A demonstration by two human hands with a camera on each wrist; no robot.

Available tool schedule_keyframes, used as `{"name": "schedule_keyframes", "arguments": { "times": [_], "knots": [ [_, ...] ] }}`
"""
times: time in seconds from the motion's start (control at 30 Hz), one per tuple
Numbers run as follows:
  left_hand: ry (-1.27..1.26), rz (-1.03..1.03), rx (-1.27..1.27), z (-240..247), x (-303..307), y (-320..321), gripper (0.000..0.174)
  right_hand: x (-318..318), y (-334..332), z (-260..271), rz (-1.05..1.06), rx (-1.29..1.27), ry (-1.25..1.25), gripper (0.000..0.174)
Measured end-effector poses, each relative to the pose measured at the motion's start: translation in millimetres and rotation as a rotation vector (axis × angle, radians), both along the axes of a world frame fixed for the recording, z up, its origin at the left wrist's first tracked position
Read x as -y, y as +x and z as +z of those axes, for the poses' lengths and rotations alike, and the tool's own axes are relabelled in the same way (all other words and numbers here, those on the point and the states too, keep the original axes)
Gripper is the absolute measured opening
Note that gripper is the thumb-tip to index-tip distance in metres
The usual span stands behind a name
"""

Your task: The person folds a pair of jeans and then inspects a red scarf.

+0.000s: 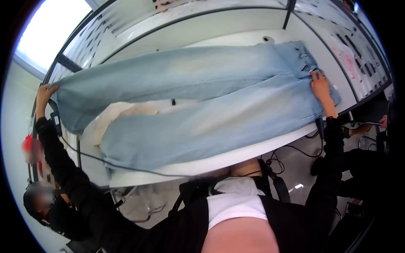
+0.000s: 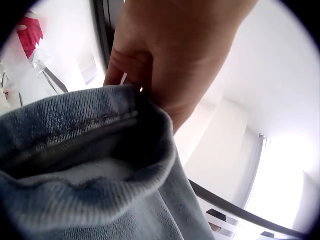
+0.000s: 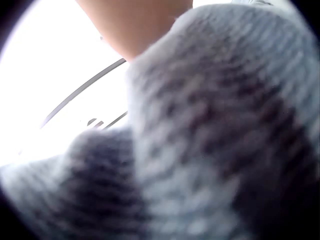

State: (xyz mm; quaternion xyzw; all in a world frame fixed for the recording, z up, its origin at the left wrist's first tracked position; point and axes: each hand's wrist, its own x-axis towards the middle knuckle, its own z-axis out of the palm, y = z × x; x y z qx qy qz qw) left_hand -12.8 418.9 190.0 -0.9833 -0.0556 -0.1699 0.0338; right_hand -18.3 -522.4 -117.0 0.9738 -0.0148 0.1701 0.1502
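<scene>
Light blue jeans lie spread across the white table, waist at the right and leg ends at the left. The left hand pinches the hem corner of the far leg; in the left wrist view that hand is at the edge of the open hem. On the waist area, near the fly, rests the right hand, its fingers pointing away from the body. Close denim fills most of the right wrist view, with part of the right hand above and its fingertips hidden.
A black cable runs along the table's near edge. Beige material and a small black object lie between the legs. Black frame bars stand around the table. Another person is at lower left; a further person's hand shows at right.
</scene>
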Motion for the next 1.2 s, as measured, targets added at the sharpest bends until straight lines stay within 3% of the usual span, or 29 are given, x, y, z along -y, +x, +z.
{"name": "schedule_keyframes", "arguments": {
  "times": [0.1, 0.2, 0.23, 0.3, 0.37, 0.47, 0.5, 0.53, 0.57, 0.63, 0.67, 0.73, 0.8, 0.83, 0.87, 0.93, 0.97, 1.1, 1.2],
  "knots": [
    [0.188, 0.006, 0.059, -27.1, -53.2, 19.8, 0.021, -1.1, -2.5, -0.3, 0.013, 0.045, -0.004, 0.045],
    [0.534, 0.034, 0.069, -62.9, -16.1, 6.0, 0.027, 3.1, -3.4, -3.8, 0.019, 0.035, -0.009, 0.046],
    [0.37, 0.063, 0.0, -69.6, 3.4, 2.8, 0.028, 6.4, -2.4, -4.6, 0.023, 0.018, 0.001, 0.046],
    [0.159, -0.151, 0.047, -95.1, 30.0, -12.9, 0.026, 14.9, -1.2, -2.6, 0.069, 0.001, 0.068, 0.047],
    [0.117, -0.315, 0.038, -122.6, 75.4, -54.5, 0.027, 26.0, -9.9, 1.4, 0.161, -0.02, 0.19, 0.048],
    [-0.074, -0.176, -0.079, -161.9, 116.9, -134.1, 0.035, 8.0, -46.6, 30.0, 0.286, 0.095, 0.315, 0.046],
    [-0.122, -0.006, -0.129, -164.7, 137.3, -160.7, 0.035, 15.5, -55.2, 23.6, 0.201, 0.151, 0.248, 0.044],
    [-0.154, 0.108, -0.149, -170.8, 147.8, -183.9, 0.037, 17.6, -67.1, 24.3, 0.18, 0.165, 0.365, 0.041],
    [-0.027, 0.14, -0.175, -195.8, 117.4, -206.8, 0.043, 29.4, -75.4, 21.5, 0.156, 0.192, 0.349, 0.038],
    [-0.482, 0.467, -0.282, -208.1, 124.9, -238.7, 0.052, 35.5, -97.8, 21.6, 0.044, 0.235, 0.397, 0.033],
    [-0.707, 0.623, -0.325, -211.6, 126.5, -251.9, 0.057, 51.4, -102.2, 15.2, -0.057, 0.175, 0.539, 0.03],
    [-1.063, 0.541, -0.257, -231.7, 123.4, -274.8, 0.07, 66.7, -111.9, 6.3, -0.138, 0.229, 0.515, 0.027],
    [-1.342, 0.473, -0.169, -238.9, 129.4, -283.5, 0.073, 72.7, -117.3, 5.4, -0.267, 0.235, 0.546, 0.026],
    [-1.471, 0.444, -0.101, -239.8, 136.1, -283.0, 0.071, 66.3, -117.5, 2.2, -0.226, 0.348, 0.641, 0.027],
    [-1.597, 0.412, -0.031, -239.8, 138.9, -282.9, 0.07, 62.0, -115.7, -0.2, -0.226, 0.294, 0.787, 0.028],
    [-1.753, 0.338, -0.006, -250.7, 129.3, -277.2, 0.062, 50.2, -109.5, 0.2, -0.231, 0.195, 1.079, 0.031],
    [-1.828, 0.304, 0.044, -255.1, 131.2, -272.1, 0.061, 40.2, -109.5, 2.0, -0.216, 0.155, 1.107, 0.04],
    [-1.939, 0.292, 0.164, -263.4, 130.4, -248.0, 0.055, 22.7, -105.0, 9.4, -0.324, 0.021, 0.822, 0.051],
    [-1.856, 0.36, 0.331, -282.6, 111.4, -231.0, 0.047, 16.8, -103.1, 13.3, -0.478, -0.079, 0.904, 0.052]
  ]
}}
